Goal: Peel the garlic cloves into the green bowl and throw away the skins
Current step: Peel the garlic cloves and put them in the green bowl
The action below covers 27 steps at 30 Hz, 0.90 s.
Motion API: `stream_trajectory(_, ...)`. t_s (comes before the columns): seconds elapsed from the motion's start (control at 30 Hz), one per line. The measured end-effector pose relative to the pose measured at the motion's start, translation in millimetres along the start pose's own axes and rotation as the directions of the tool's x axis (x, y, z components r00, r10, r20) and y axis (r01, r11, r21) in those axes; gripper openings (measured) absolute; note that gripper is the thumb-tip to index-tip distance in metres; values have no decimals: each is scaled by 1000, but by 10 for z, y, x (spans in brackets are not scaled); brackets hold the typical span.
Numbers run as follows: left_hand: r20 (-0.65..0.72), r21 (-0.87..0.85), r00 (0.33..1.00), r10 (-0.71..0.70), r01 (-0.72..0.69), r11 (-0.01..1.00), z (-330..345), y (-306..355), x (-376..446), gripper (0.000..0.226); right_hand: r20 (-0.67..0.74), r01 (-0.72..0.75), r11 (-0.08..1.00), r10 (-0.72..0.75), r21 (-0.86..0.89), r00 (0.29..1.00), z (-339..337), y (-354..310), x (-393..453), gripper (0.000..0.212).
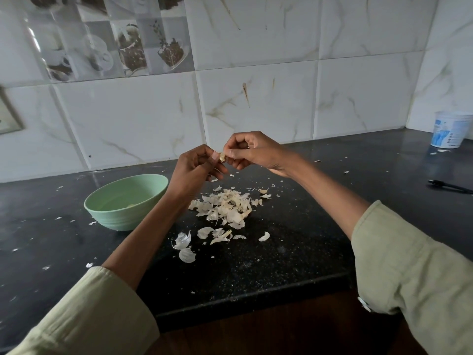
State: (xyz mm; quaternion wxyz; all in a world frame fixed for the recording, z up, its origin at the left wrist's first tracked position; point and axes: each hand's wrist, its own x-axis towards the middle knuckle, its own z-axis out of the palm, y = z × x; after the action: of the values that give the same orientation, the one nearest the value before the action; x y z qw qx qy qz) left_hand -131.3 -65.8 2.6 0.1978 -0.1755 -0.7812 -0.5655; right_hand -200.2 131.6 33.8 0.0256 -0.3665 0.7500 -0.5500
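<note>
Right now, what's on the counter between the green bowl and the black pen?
In the head view, the pile of garlic skins lies between the green bowl and the black pen.

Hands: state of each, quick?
Left hand: pinching the garlic clove.
Right hand: fingers curled, pinching the same clove.

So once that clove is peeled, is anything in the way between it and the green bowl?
Nothing visible. The garlic clove is pinched between both hands above the counter, and the green bowl sits open, lower and to the left. Only the left hand holding it lies on that side.
</note>
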Motion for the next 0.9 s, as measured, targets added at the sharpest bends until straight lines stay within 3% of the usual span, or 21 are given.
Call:
stream_trajectory(0.13,-28,31,999,-15,16,999,11,-10,5,24,29,1,1000,-1,-2,1000,29,-14,-12,18)
stream_trajectory(0.23,-51,-27,995,-84,83,996,41,3,13,31,-28,35,997,-37,-63,999,49,-29,-14,15)
stream_trajectory(0.37,-30,-169,983,-180,173,970,80,4,13,39,-145,120,935,-177,-333,974,75,-9,-24,5)
stream_trajectory(0.53,-81,-195,988,-134,116,974,23,-52,14,27,-73,121,845,-185,-521,980,203,17,-54,10)
stream_trajectory(0.6,-78,-203,989,-127,109,973,6,-52,16,26,-95,99,873,-164,-477,982,245,10,-53,13)
stream_trajectory(0.77,-77,-244,994,-77,56,968,-20,-22,12,23,-72,73,981,-87,-180,994,241,-32,-41,19)
stream_trajectory(0.9,-63,-252,996,-65,47,967,-48,-17,6,25,-75,74,986,-86,-151,993,258,-26,-28,20)
